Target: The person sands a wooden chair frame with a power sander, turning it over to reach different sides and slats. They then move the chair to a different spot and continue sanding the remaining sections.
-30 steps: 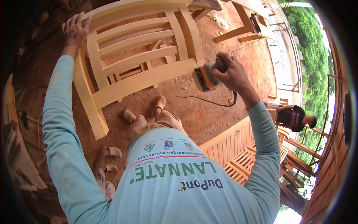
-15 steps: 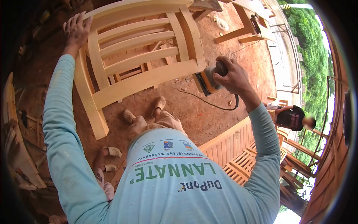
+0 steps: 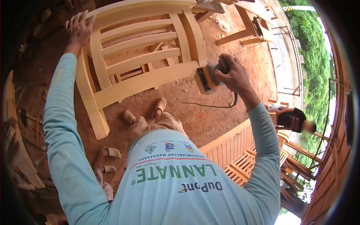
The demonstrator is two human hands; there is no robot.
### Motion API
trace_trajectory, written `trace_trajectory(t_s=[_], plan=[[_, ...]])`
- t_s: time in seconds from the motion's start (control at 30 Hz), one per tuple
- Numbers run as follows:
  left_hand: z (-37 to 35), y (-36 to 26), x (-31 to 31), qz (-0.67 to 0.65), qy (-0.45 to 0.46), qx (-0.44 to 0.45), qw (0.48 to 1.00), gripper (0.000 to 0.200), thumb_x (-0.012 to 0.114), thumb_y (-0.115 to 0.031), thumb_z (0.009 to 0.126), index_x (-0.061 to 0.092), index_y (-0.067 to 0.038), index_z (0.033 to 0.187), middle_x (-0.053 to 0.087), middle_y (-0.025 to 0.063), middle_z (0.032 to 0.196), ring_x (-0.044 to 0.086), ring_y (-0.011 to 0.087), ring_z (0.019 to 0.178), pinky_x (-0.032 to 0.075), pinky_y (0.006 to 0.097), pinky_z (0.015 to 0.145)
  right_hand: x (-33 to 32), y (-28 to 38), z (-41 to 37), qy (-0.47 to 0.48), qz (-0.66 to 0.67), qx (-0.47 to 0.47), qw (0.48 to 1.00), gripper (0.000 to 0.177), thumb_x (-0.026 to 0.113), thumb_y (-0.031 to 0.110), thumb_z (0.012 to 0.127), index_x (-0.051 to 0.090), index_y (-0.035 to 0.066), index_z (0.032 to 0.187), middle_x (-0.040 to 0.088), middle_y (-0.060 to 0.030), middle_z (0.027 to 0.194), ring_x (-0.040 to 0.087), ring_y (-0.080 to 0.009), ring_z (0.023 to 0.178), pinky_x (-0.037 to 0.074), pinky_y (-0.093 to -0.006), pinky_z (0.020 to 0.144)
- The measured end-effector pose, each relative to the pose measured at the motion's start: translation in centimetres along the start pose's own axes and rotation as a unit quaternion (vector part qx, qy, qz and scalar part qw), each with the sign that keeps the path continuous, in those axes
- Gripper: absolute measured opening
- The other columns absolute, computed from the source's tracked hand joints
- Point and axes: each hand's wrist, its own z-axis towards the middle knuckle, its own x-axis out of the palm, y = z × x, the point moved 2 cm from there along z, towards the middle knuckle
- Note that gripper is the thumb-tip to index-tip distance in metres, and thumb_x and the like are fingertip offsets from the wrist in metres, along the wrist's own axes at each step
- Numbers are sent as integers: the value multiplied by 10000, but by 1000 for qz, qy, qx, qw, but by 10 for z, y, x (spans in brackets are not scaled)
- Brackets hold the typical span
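Observation:
A pale, unfinished wooden chair point(image 3: 146, 83) with slatted rails stands tilted in front of me. My left hand point(image 3: 79, 32) grips its upper left corner, the fingers curled over the edge. In my right hand point(image 3: 238, 78) is an orange and black electric sander point(image 3: 210, 77), held by its rounded dark top. The sander's flat pad lies against the outer side of the chair's right leg, near the end of the lower rail. A dark cord point(image 3: 210, 106) hangs from the sander and curves over the ground.
A slatted wooden bench point(image 3: 234, 163) stands close at right. Another wooden frame point(image 3: 240, 35) is at the upper right on the reddish dirt floor point(image 3: 180, 123). A person in a dark shirt point(image 3: 291, 120) is farther right. Someone's clog-wearing feet point(image 3: 113, 152) show at lower left.
The sander has shifted slightly up along the chair leg and tilted, its cord swinging a little left. My left hand stays on the corner. The person at right has bent slightly lower.

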Motion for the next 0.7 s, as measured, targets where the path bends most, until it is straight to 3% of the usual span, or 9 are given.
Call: trace_trajectory(t_s=[0.07,0.27,0.47,0.57,0.67,0.7], plan=[[1,-1,0,4,4,-1,1000,612,473,-587,1044,565,-174,1486,582,100,1481,475,316,1415,244,584,1210,3,5,3,-42,-5,2,999,603,749,392,809,607,242,1376,629,-189,1132,684,-403,1032,564,-475,878],[-1,2,1,-17,-3,2,1000,614,465,-589,1046,563,-172,1486,580,105,1484,471,320,1418,240,592,1212,-3,-19,-5,49,-17,0,999,599,743,414,822,602,242,1378,622,-179,1165,687,-393,1044,562,-483,888],[1,-2,-3,-4,5,-1,1000,619,459,-593,1048,561,-169,1489,582,107,1482,475,319,1415,243,590,1209,4,-16,7,-47,12,7,999,605,741,397,802,607,237,1370,624,-195,1179,686,-390,1053,554,-489,910],[0,1,1,-14,-10,1,1000,613,459,-590,1050,567,-167,1480,589,107,1473,481,320,1408,251,586,1203,5,-24,9,-44,-10,-5,999,591,735,395,807,611,240,1363,622,-192,1163,685,-390,1042,557,-486,899],[0,-1,-3,-14,-6,3,1000,611,462,-590,1050,567,-166,1478,591,107,1468,484,319,1404,256,584,1199,-3,-31,1,41,35,16,998,589,746,426,815,612,249,1360,619,-181,1141,686,-389,1036,560,-485,889],[-1,-2,-3,-5,-3,1,1000,612,464,-590,1049,566,-166,1480,593,106,1465,485,318,1402,254,583,1201,-3,-29,1,30,15,13,999,587,747,427,815,613,250,1359,618,-180,1136,685,-390,1036,561,-482,888]])
